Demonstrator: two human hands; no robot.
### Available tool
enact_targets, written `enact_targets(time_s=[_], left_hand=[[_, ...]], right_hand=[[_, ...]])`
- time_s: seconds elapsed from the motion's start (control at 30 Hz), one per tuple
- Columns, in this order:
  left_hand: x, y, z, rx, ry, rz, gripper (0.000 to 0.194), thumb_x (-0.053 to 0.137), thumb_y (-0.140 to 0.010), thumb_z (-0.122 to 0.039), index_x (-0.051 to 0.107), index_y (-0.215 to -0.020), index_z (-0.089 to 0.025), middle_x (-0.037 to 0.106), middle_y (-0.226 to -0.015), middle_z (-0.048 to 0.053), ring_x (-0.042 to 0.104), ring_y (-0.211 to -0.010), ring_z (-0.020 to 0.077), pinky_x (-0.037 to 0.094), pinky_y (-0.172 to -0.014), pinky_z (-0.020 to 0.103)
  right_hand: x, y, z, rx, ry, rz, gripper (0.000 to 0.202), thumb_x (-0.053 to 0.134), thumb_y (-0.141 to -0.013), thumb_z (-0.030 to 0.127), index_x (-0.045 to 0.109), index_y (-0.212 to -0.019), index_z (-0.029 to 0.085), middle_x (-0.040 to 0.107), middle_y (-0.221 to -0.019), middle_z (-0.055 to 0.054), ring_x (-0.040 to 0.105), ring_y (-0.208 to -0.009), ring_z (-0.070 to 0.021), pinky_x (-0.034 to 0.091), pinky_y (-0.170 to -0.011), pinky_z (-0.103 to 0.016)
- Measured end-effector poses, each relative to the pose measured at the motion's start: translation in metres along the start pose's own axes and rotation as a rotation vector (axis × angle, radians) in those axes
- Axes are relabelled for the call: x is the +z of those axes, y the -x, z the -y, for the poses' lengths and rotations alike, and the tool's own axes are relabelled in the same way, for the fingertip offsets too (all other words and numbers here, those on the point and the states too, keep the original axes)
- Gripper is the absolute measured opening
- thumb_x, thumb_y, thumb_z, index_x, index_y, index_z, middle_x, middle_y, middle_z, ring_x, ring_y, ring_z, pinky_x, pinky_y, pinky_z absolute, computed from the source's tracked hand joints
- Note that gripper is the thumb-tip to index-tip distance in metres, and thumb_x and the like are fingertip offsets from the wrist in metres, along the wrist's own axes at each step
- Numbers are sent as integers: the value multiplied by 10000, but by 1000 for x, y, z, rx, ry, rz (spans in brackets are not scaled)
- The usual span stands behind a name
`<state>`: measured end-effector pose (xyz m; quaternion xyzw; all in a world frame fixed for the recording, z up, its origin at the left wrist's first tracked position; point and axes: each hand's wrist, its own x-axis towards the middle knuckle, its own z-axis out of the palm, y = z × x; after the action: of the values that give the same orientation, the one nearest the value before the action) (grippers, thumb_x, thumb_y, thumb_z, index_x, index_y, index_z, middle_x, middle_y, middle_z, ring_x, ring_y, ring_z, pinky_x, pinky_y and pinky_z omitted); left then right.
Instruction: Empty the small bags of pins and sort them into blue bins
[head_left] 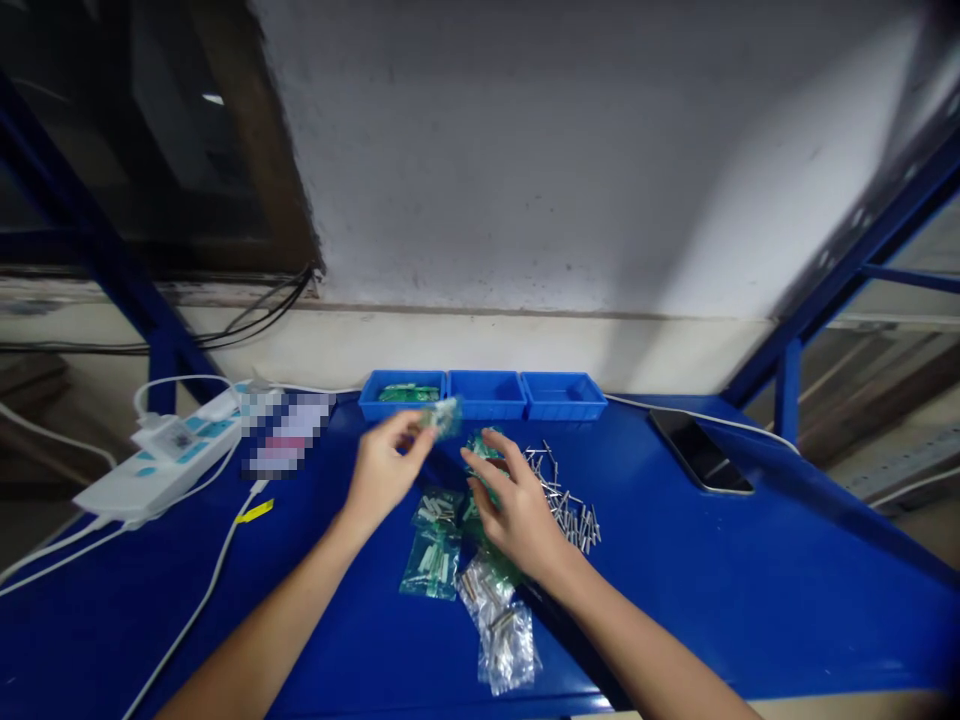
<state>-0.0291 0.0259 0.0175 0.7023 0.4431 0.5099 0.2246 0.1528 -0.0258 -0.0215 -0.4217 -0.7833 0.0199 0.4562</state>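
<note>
My left hand (pixel 386 465) pinches a small green-tinted plastic bag (pixel 444 417) in front of the blue bins. The bag's contents are blurred. My right hand (pixel 517 500) has its fingers apart, over green plastic bags (pixel 480 445) that it partly covers; I cannot tell whether it touches them. Just right of it lies a loose pile of thin metal pins (pixel 577 520). Between my forearms rest green bags with small pale rods (pixel 433 562) inside. Nearer the front edge are clear bags with metal pieces (pixel 508 645).
Three blue bins stand along the wall; the left bin (pixel 367 402) contains green bags. A phone (pixel 701 452) lies at the right. On the left are a white power strip (pixel 169 460), a blurred-out item (pixel 289 435) and a white cable (pixel 217 570) with a yellow tag (pixel 256 512).
</note>
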Motion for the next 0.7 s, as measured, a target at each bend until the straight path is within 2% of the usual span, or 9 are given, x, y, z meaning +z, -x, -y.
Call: enact_targets(time_s=[0.07,0.1,0.17,0.23,0.3,0.43,0.5,0.6,0.7], left_hand=[[-12,-24,2,209,-227,-296,195,575,-815,-300,652,-952,-186,639,-871,47,569,-724,151,463,-717,292],[-17,-38,4,286,-318,-383,212,566,-821,-282,650,-992,-190,632,-915,61,568,-781,167,459,-768,313],[-22,-60,13,372,-475,-404,239,530,-842,-270,645,-1038,-195,616,-951,83,550,-904,213,434,-854,362],[-19,-69,25,358,-617,-227,305,556,-821,-294,628,-1098,-188,583,-1045,118,509,-1023,273,403,-911,420],[-10,-60,38,292,-663,-30,469,588,-796,-358,553,-1219,-159,520,-1177,162,461,-1115,322,386,-936,466],[1,-8,53,231,-562,479,473,494,-844,-479,517,-1260,-254,527,-1232,107,470,-1156,282,347,-981,479],[-1,14,55,238,-558,648,524,564,-776,-541,528,-1242,-305,468,-1336,92,371,-1259,325,269,-1016,534],[-2,28,53,211,-548,663,471,616,-747,-510,562,-1163,-295,468,-1349,80,295,-1309,335,141,-1040,589],[4,24,44,157,-513,531,228,618,-778,-365,585,-971,-247,586,-1158,52,445,-1171,279,233,-1004,540]], right_hand=[[-2,-1,1,39,-18,-9,379,463,-871,132,516,-1232,234,391,-1312,-142,458,-1192,-253,513,-890,-406],[-3,-2,1,54,-24,-11,352,468,-872,144,530,-1209,225,398,-1291,-143,463,-1182,-252,513,-889,-398],[-6,-3,1,89,-30,-6,305,478,-875,172,553,-1167,216,414,-1245,-140,489,-1141,-250,515,-871,-388],[-9,-4,-1,130,-32,14,274,486,-876,203,570,-1137,210,439,-1200,-135,516,-1088,-246,509,-864,-389],[-12,-7,-5,181,-26,36,255,488,-878,230,585,-1112,200,469,-1153,-128,531,-1045,-241,494,-869,-395],[-17,-11,-18,275,11,60,228,488,-868,244,623,-1041,184,519,-1033,-106,540,-980,-235,466,-865,-400],[-19,-12,-24,307,22,69,215,489,-861,235,639,-1005,179,534,-987,-95,539,-954,-228,454,-863,-389],[-18,-12,-28,341,28,88,208,494,-856,229,651,-980,173,554,-957,-89,537,-933,-218,439,-850,-365],[-16,-11,-24,339,35,116,204,497,-859,233,657,-970,172,588,-921,-83,534,-924,-220,423,-822,-355]])
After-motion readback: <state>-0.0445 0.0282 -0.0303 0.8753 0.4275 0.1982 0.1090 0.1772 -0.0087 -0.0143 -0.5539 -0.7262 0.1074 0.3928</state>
